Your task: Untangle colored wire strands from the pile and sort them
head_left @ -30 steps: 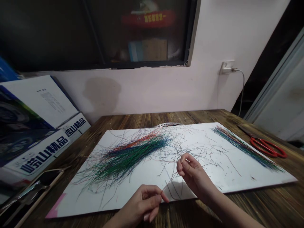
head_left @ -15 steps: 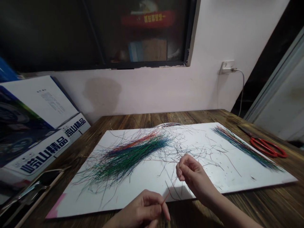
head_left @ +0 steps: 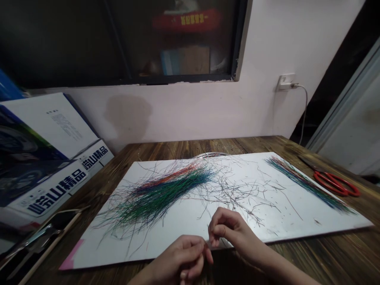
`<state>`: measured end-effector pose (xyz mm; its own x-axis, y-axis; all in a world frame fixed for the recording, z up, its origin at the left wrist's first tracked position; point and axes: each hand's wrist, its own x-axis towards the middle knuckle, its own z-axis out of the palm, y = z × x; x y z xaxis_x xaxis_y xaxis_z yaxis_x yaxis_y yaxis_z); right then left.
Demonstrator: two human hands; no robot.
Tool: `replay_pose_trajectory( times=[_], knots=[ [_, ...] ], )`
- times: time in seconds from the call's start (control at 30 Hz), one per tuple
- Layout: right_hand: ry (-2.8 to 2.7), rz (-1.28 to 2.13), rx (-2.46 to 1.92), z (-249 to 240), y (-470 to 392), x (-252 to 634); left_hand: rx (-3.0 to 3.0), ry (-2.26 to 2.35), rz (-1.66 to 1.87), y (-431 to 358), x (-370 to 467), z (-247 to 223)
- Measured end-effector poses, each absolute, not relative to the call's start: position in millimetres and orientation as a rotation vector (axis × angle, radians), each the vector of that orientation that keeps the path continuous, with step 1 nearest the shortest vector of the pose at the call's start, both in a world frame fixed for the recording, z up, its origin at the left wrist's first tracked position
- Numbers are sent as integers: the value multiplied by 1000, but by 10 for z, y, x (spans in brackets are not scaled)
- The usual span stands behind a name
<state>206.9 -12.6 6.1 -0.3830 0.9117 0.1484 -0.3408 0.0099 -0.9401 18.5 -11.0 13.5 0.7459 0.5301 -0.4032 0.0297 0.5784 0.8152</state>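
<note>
By the board's [head_left: 101, 253] near edge, left hand [head_left: 182, 257] and right hand [head_left: 230, 229] curl fingers, grip unclear; strands [head_left: 166, 194] lie beyond, a box [head_left: 55, 188] leftward.

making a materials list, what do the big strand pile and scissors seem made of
Big strand pile: possibly coated wire or plastic fibre, finish unclear; thin, coloured, stray ends curve. Scissors: handles smooth red, likely plastic; dark, narrow blades, probably metal.

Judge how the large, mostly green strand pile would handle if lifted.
The strand pile would probably shed pieces, since no tie shows and its ends splay outward. Its pieces look very thin, so it is likely light for its spread. Curved stray ends suggest they may flex easily.
</note>
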Motion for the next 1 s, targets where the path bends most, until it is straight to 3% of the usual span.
replay_pose_trajectory(
  times=[0.13,0.33,0.5,0.67,1.0],
  knots=[
    [-1256,1516,-750,47,-114,2048,924,724,307,-119,180,154],
    [-1290,1352,-981,40,-16,2129,864,840,565,-102,185,129],
    [-1884,1242,-1294,29,-76,2269,814,913,746,-36,168,118],
    [-2236,885,-1590,-78,-118,2301,801,946,767,-49,159,88],
    [-2167,992,-1575,23,-131,2303,809,970,786,-33,160,87]
  ],
)
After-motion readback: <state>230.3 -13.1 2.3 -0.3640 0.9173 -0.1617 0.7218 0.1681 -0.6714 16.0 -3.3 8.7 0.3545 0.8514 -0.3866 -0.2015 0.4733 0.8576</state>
